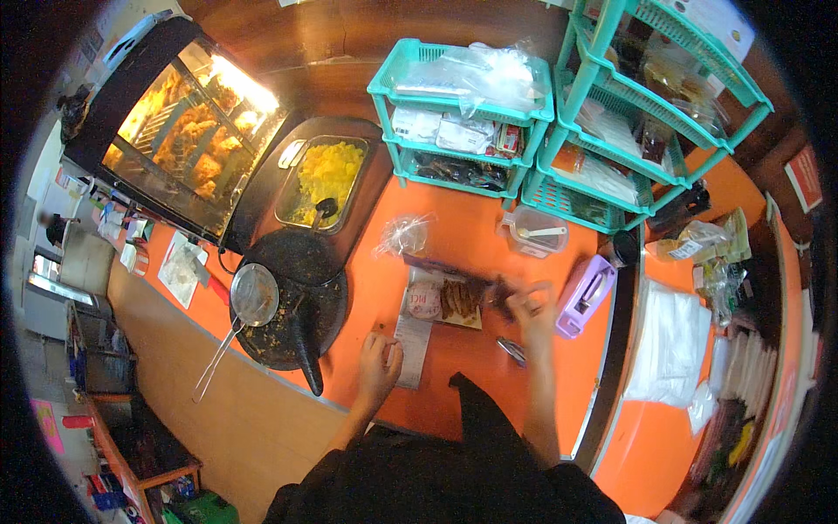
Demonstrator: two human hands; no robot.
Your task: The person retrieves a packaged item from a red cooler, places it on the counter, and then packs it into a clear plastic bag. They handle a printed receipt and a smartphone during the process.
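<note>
My left hand, loosely curled, is at the left edge of a long paper slip on the orange counter. Nothing clear shows in its fingers. My right hand is blurred by motion right of an open food box; a dark blur by its fingertips cannot be made out. In the box lie a round wrapped packet with red print and brown sliced food. The slip runs out from under the box's near left side. Below my right hand lies a small metal tool, perhaps a stapler.
A black pan with a wire strainer across it stands left. Behind are a tray of yellow food and a lit warming cabinet. Green plastic racks line the back. A purple tape dispenser and plastic tub stand right.
</note>
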